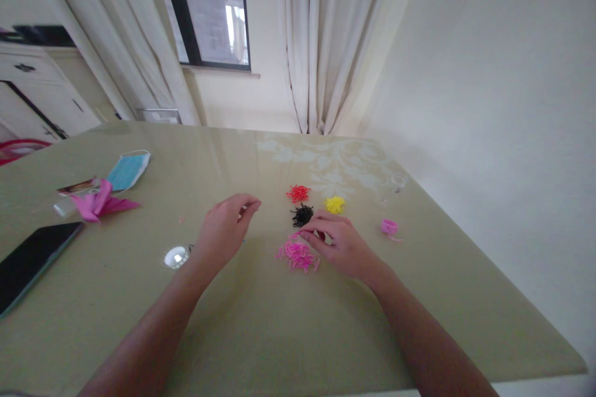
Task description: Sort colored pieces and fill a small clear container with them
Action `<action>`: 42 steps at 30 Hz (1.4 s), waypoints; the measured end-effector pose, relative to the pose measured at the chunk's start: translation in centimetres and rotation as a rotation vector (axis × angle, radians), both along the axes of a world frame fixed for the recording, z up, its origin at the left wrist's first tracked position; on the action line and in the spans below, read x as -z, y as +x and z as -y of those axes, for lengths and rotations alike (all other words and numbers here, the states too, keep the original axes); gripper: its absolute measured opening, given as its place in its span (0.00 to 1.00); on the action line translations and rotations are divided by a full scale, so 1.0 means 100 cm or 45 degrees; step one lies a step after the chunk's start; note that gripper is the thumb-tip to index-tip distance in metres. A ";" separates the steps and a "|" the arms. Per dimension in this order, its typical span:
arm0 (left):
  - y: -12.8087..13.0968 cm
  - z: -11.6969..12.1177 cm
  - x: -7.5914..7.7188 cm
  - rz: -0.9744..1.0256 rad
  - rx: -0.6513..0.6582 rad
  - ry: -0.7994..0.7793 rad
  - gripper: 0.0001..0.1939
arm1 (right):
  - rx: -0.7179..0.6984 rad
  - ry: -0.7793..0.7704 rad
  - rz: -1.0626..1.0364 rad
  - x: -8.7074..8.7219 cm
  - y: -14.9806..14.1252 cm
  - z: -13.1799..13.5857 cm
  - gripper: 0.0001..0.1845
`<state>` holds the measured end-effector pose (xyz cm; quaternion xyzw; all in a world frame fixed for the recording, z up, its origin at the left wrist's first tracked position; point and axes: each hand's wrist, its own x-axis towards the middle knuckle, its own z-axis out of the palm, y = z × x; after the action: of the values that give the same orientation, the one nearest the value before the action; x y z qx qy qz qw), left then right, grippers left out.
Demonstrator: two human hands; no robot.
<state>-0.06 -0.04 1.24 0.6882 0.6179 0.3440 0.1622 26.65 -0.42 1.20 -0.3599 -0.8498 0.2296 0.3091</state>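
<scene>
Small piles of what look like tiny rubber bands lie on the table: red (298, 193), black (302, 215), yellow (334, 204) and pink (298, 256). Just above the pink pile, my right hand (338, 239) pinches a pink rubber band (294, 236) between thumb and fingertips. To the left of the piles, my left hand (228, 223) is raised over the table, its thumb and fingers pressed together. Whether anything is in that pinch is too small to make out.
A shiny round object (176, 257) sits left of my left forearm. Farther left are a phone (35, 260), pink folded material (102, 202) and a blue face mask (128, 172). Toward the right edge lie a small pink coil (389, 227) and a clear round piece (398, 180). A wall (503, 105) borders the table.
</scene>
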 end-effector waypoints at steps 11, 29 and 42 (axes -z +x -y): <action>-0.026 0.002 0.003 -0.644 0.127 -0.531 0.05 | -0.168 -0.030 0.246 0.010 0.012 -0.012 0.11; 0.041 0.012 0.015 0.304 0.400 -0.101 0.06 | -0.189 -0.027 0.303 0.008 0.012 -0.011 0.12; 0.058 0.027 0.005 1.183 0.497 -0.179 0.13 | 0.147 -0.001 -0.376 -0.004 -0.007 0.010 0.09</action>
<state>5.74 -2.70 0.73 0.5525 0.3620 0.5346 0.5271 25.94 -1.46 1.58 -0.3706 -0.7729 0.2622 0.4434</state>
